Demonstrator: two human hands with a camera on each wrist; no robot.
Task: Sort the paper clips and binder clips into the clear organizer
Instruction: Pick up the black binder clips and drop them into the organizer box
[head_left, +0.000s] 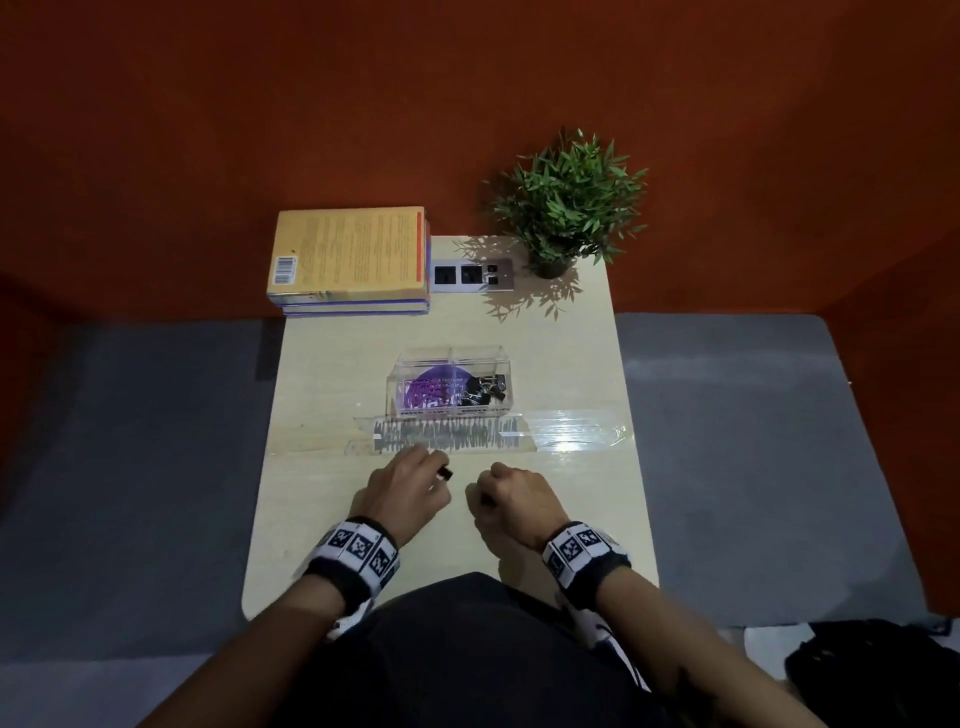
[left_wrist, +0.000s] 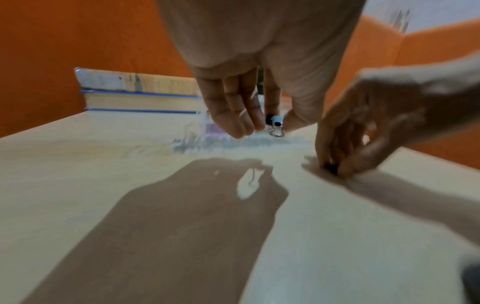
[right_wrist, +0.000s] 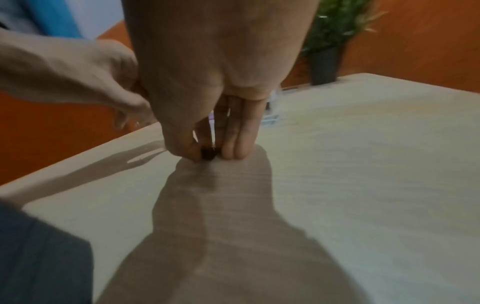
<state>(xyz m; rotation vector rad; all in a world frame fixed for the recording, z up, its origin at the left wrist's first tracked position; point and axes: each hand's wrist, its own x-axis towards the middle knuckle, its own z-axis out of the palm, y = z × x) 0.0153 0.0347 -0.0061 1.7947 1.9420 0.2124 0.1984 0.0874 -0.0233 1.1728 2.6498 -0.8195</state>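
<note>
The clear organizer (head_left: 451, 358) stands mid-table with purple paper clips (head_left: 425, 397) in its left compartment and black binder clips (head_left: 484, 396) in its right one. Just in front of it, above the tabletop, my left hand (head_left: 410, 483) pinches a black binder clip (head_left: 445, 472) between thumb and fingers; the left wrist view shows this binder clip (left_wrist: 276, 123) with its silver handle hanging down. To its right my right hand (head_left: 511, 493) reaches down to the table, and its thumb and fingertips pinch another black binder clip (right_wrist: 207, 154) that lies on the wood.
A strip of clear tape with grey scribbles (head_left: 452, 434) crosses the table before the organizer. A stack of books (head_left: 349, 262) lies at the back left, a socket panel (head_left: 471, 275) and a potted plant (head_left: 566, 208) at the back right. Grey seating flanks the table (head_left: 322, 519).
</note>
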